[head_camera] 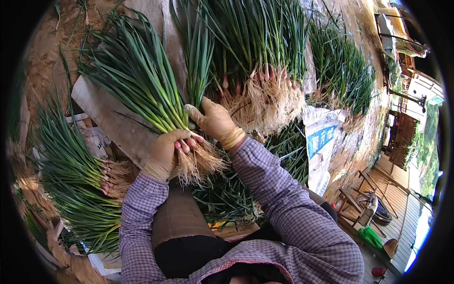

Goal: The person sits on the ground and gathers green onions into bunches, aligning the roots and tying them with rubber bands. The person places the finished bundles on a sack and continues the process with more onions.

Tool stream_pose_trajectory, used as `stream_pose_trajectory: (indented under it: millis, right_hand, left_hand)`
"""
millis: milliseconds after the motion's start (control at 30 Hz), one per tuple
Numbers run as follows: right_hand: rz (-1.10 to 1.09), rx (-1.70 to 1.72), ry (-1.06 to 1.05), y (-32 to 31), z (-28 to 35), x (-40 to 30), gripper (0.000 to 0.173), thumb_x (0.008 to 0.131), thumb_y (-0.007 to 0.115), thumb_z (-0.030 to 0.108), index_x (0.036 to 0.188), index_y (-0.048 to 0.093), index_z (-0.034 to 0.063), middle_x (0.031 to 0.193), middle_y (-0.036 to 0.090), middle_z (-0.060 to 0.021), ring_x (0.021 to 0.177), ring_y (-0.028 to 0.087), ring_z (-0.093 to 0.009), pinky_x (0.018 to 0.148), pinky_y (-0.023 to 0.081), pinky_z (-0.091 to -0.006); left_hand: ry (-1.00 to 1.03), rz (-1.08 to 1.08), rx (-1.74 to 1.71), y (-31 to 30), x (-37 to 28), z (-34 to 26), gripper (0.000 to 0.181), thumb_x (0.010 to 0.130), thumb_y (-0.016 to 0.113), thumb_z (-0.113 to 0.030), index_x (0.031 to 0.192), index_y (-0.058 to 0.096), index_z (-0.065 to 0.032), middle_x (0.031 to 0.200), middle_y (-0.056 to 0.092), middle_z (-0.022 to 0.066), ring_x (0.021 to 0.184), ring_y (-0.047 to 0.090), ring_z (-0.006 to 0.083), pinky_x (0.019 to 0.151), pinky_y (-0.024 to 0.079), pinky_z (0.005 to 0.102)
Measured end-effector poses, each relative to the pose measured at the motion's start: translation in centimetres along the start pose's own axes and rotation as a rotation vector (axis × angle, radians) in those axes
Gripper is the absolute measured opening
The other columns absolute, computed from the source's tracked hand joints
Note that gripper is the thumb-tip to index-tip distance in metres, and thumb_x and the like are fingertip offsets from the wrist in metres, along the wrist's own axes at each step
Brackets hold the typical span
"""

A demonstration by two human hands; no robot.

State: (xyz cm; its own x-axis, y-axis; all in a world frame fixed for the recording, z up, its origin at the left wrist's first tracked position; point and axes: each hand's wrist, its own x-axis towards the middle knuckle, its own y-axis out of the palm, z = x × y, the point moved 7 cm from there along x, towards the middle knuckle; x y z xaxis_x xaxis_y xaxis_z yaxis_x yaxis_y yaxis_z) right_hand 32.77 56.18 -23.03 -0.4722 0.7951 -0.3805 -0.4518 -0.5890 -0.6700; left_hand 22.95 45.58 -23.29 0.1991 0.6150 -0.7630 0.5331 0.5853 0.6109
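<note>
My left hand [164,151], in a pale rubber glove, grips a bunch of young green garlic plants [152,96] just above their pinkish bulbs. The leaves fan towards the upper left, and pale roots [198,159] hang below. Close beside it, my gloved right hand [218,122] closes around a smaller clump of green garlic [198,67]. The lower ends of that clump are partly hidden by the fingers and the bunch. Just beyond my right hand lies a large pile of green garlic [262,53], with a thick mat of roots facing me.
More green garlic [71,149] lies at the left. Another heap [340,67] sits at upper right, near a printed white sack [319,142]. Loose leaves [230,195] cover the ground between my legs. A pale sheet [110,106] lies beneath the bunch; a wooden frame [358,206] stands at right.
</note>
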Motion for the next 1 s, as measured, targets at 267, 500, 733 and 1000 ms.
stream_pose_trajectory:
  millis: [267,500,733,1000]
  right_hand:
    - [-0.244,-0.078,-0.111,-0.3,2.4,-2.6,0.032,0.094,0.049,0.032,0.077,0.055,0.0056,0.061,0.058,-0.0130,0.053,0.056,-0.031,0.047,0.044,-0.0383]
    - [0.378,1.265,0.627,4.8,-0.6,-4.0,0.044,0.095,0.042,0.048,0.089,0.058,0.0075,0.062,0.051,0.0013,0.047,0.044,-0.008,0.041,0.034,-0.0203]
    - [0.219,1.635,0.426,4.9,1.3,-0.7,0.036,0.091,0.053,0.043,0.097,0.060,0.0082,0.075,0.057,0.0003,0.058,0.049,-0.008,0.050,0.039,-0.0196]
    - [-0.218,1.608,0.757,3.7,-3.0,-1.5,0.031,0.095,0.046,0.039,0.079,0.053,0.0136,0.061,0.050,0.0028,0.048,0.043,-0.007,0.038,0.028,-0.0212]
  left_hand:
    - [0.007,-0.182,0.078,-1.0,-0.3,0.5,0.018,0.079,0.056,-0.008,0.064,0.056,0.0009,0.059,0.057,0.0097,0.061,0.061,0.0191,0.059,0.050,0.0270]
    - [0.021,0.177,-0.159,-2.4,0.0,0.8,0.032,0.079,0.056,-0.015,0.051,0.055,0.0016,0.062,0.061,0.0171,0.058,0.061,0.0217,0.050,0.050,0.0262]
    - [-0.001,0.371,-0.376,-0.6,-0.9,0.4,0.025,0.081,0.057,-0.014,0.076,0.063,0.0104,0.066,0.063,0.0175,0.058,0.063,0.0244,0.057,0.055,0.0313]
    - [0.007,0.346,-0.256,-1.9,-0.6,0.8,0.032,0.083,0.057,-0.017,0.057,0.058,0.0008,0.069,0.063,0.0179,0.066,0.063,0.0256,0.074,0.053,0.0363]
